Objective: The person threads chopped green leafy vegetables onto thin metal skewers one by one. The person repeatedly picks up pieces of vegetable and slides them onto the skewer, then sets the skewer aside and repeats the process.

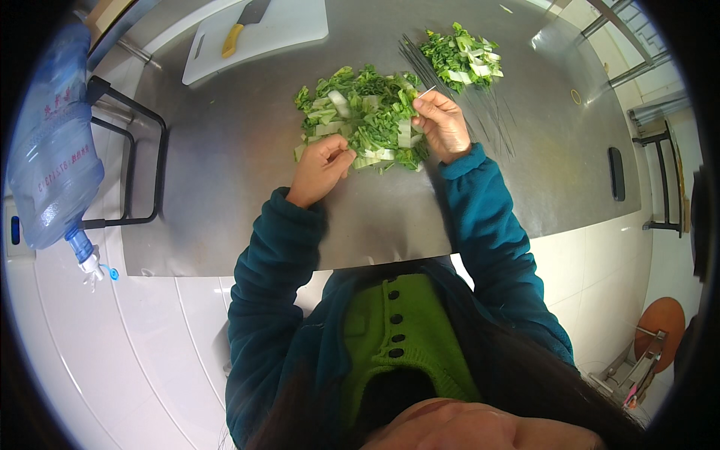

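Note:
A heap of chopped leafy greens (360,121) with pale cut stems lies on the stainless steel table (225,157) before me. At its near left edge, my left hand (325,166) has its thumb and fingers drawn together; what lies between them is hidden. My right hand (442,121) pinches a thin, pale stick (428,91) at the heap's right side, with some leaf against the fingers. Beyond that hand lies a bundle of thin metal skewers (422,62), several of them spread loosely to the right. Beside the bundle sits a smaller pile of chopped greens (464,56).
A white cutting board (287,25) at the far left bears a knife with a yellow handle (232,40). To the right lie a rubber band (575,97) and a black oblong object (617,174). A large blue water bottle (56,152) hangs past the table's left edge, near a black metal frame (160,163).

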{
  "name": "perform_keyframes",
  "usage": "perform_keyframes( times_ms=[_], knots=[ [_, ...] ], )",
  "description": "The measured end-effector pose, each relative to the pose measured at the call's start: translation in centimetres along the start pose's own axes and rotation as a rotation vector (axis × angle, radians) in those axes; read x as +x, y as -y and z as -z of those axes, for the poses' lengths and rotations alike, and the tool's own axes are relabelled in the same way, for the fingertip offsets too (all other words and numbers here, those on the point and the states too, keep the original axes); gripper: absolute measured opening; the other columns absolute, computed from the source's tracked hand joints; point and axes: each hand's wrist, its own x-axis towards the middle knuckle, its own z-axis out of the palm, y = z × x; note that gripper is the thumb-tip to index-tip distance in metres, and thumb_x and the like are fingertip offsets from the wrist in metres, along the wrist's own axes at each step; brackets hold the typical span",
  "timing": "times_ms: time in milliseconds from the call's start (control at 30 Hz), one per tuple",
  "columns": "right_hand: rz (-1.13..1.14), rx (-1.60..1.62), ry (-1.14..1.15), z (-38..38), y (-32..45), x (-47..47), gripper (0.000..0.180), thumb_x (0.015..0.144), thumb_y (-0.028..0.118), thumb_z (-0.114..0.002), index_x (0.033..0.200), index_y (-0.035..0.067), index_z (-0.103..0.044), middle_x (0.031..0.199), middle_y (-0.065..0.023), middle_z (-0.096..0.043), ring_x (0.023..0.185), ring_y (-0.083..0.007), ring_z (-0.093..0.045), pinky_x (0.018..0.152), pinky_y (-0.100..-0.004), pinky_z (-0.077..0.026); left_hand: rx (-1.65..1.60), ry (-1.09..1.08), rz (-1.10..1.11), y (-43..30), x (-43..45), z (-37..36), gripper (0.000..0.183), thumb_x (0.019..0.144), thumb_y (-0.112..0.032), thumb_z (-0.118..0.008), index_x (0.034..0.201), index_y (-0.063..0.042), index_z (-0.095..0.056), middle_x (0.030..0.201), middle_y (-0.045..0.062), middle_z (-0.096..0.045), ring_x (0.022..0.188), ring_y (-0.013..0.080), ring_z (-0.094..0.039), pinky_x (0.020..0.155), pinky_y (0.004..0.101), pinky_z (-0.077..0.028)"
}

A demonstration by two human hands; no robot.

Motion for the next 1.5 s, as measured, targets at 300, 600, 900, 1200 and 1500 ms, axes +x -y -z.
perform_keyframes(
  times_ms=[300,600,900,1200,1500],
  knots=[
    [0.086,-0.205,-0.033,-0.6,0.2,-0.1,0.009,0.083,0.008,-0.062,0.09,0.003,-0.061,0.076,-0.0006,-0.06,0.064,-0.0081,-0.054,0.06,-0.0204,-0.043,-0.048,-0.116,-0.029,1.0,0.3,0.6,0.011,0.085,-0.008,-0.054,0.078,-0.003,-0.048,0.061,-0.001,-0.048,0.054,0.0051,-0.043,0.049,0.0211,-0.032],
    [0.289,-0.974,-0.003,-0.2,-1.3,-0.4,0.008,0.079,0.006,-0.064,0.083,0.001,-0.059,0.067,-0.0061,-0.056,0.06,-0.0178,-0.052,0.058,-0.03,-0.042,-0.227,-0.359,0.015,-0.6,0.4,1.2,0.011,0.086,-0.007,-0.052,0.077,-0.006,-0.046,0.059,-0.004,-0.042,0.053,0.0036,-0.037,0.048,0.0203,-0.026],
    [0.623,-1.268,0.201,-2.4,-1.7,-1.5,0.019,0.073,-0.001,-0.061,0.091,0.004,-0.061,0.087,-0.0114,-0.056,0.087,-0.0308,-0.051,0.076,-0.0356,-0.043,-0.233,-0.354,-0.004,-0.9,0.4,1.1,0.012,0.086,-0.006,-0.052,0.076,-0.006,-0.046,0.058,-0.004,-0.042,0.053,0.0033,-0.036,0.048,0.0203,-0.026],
    [0.498,-1.149,0.2,-2.3,-0.4,-1.5,0.02,0.076,0.001,-0.061,0.096,0.003,-0.061,0.079,-0.0082,-0.058,0.072,-0.0234,-0.054,0.067,-0.0319,-0.044,-0.197,-0.352,-0.019,-0.6,0.3,1.0,0.012,0.085,-0.007,-0.053,0.075,-0.005,-0.047,0.057,-0.003,-0.043,0.053,0.0037,-0.037,0.049,0.0206,-0.027],
    [0.388,-1.302,0.32,-1.2,0.6,-2.8,0.014,0.074,0.003,-0.064,0.086,0.001,-0.059,0.083,-0.0122,-0.058,0.078,-0.0278,-0.056,0.068,-0.0323,-0.045,-0.179,-0.348,-0.031,-0.5,0.3,1.2,0.012,0.084,-0.007,-0.054,0.074,-0.005,-0.047,0.058,-0.003,-0.043,0.054,0.0036,-0.037,0.049,0.0203,-0.027]
  ],
)
